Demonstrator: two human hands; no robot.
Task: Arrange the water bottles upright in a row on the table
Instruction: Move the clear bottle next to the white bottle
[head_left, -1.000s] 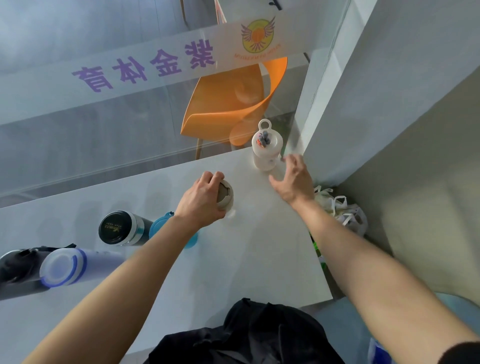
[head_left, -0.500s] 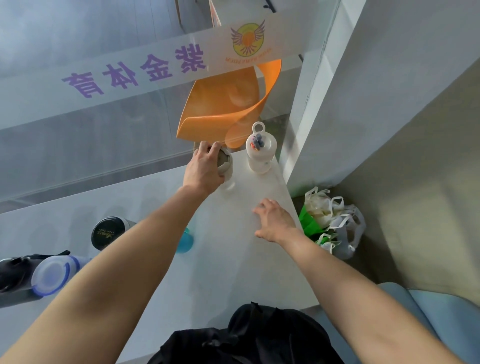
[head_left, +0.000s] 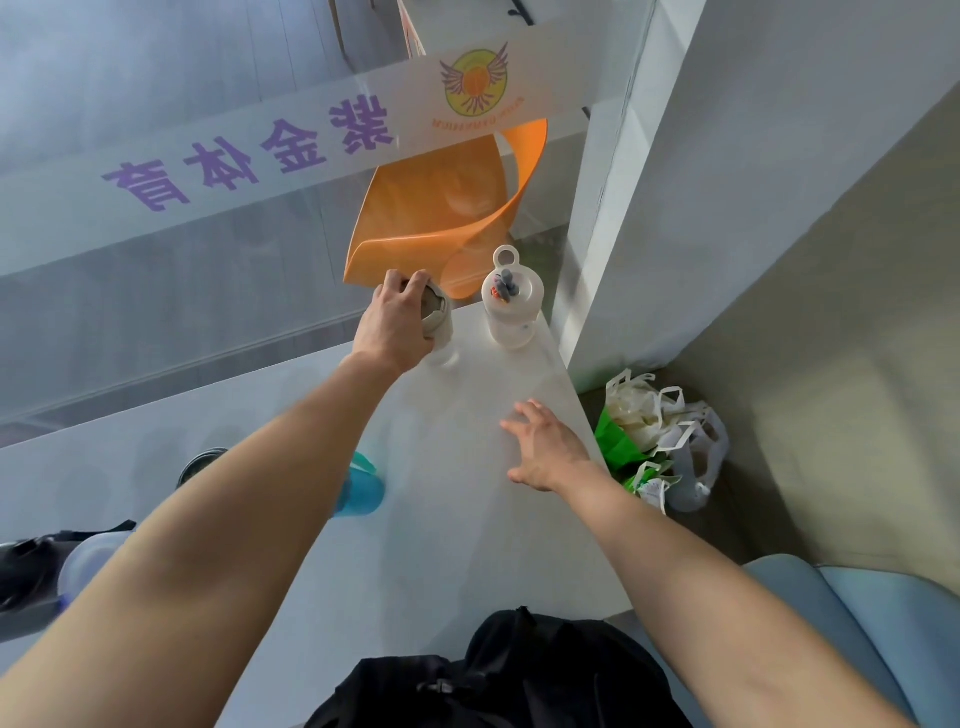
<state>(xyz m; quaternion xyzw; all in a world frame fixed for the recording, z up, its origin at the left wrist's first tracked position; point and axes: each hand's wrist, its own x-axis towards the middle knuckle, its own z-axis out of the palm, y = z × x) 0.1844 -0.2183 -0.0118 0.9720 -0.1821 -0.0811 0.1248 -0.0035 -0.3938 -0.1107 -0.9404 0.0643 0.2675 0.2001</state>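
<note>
The grey-lidded bottle (head_left: 439, 325) is gripped at its top by the left hand (head_left: 397, 325) and is being stood at 12 o'clock on the table (head_left: 467, 519), just beside the white bottle (head_left: 511, 306) at 1 o'clock; the right hand (head_left: 545, 452) is spread and empty; next, a let-go seems needed; since before, the right hand has been pulled back from the white bottle.

The counter (head_left: 467, 519) is smooth and pale with a soft sheen. At upper centre, the white bottle (head_left: 511, 306) looks like translucent plastic with a matt lid; the grey-lidded bottle (head_left: 439, 322) beside it has a clear body. The teal bottle (head_left: 363, 488) at centre left looks like glossy plastic. The black bag (head_left: 519, 675) at the bottom edge is matt cloth. The orange chair (head_left: 441, 208) is smooth, shiny plastic behind frosted glass (head_left: 156, 260).
</note>
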